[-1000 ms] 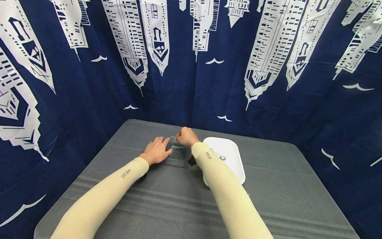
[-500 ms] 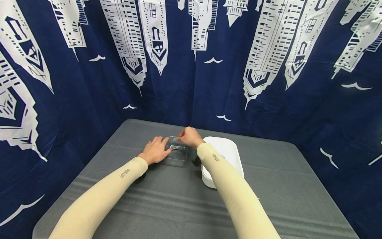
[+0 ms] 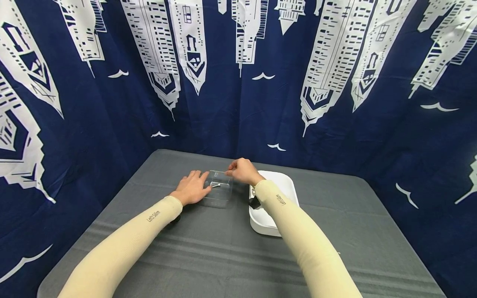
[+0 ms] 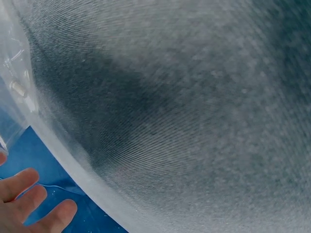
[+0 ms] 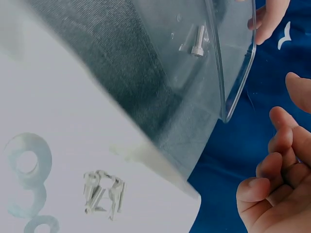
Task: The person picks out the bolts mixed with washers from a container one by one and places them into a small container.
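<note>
My left hand (image 3: 191, 188) rests with spread fingers at the left side of a clear plastic box (image 3: 216, 203). Inside the box lies one metal bolt (image 5: 198, 42), its round head toward the tray in the right wrist view. My right hand (image 3: 243, 170) hovers at the box's right edge, near the white tray (image 3: 265, 227). Its thumb and forefinger are apart and the other fingers curl loosely, with nothing between them. Several small screws (image 5: 102, 191) lie in a cluster in the tray, beside pale ring-shaped washers (image 5: 44, 158).
A grey cloth covers the table (image 3: 208, 256). Behind it hangs a navy curtain (image 3: 223, 120) printed with white buildings and birds. The right forearm crosses over the white tray and hides part of it.
My right hand has moved right, from above the clear box toward the white tray, uncovering more of the box and its bolt. The left hand has stayed at the box.
</note>
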{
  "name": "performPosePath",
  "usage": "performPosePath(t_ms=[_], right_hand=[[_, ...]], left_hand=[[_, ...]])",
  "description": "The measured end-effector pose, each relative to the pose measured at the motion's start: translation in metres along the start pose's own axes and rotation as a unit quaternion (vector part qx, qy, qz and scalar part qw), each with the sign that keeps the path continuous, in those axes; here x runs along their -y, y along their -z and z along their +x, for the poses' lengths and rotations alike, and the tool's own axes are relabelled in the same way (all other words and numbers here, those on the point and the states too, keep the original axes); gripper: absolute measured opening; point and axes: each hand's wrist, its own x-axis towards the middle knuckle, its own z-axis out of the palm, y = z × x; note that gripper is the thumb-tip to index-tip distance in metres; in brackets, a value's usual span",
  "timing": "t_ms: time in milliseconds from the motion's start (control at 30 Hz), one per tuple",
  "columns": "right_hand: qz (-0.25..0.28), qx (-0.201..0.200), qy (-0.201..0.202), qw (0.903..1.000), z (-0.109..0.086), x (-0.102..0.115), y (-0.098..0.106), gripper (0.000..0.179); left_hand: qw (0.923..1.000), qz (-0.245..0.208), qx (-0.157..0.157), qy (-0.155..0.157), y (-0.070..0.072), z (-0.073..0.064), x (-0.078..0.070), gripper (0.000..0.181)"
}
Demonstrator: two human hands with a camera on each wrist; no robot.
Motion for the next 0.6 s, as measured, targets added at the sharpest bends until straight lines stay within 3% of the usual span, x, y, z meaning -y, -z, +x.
performPosePath(t_ms=[600], right_hand=[[0.016, -0.027, 0.022, 0.9993, -0.026, -0.021, 0.027, 0.023]], left_hand=[[0.9999, 0.002, 0.002, -0.014, 0.005, 0.001, -0.001, 0.069]])
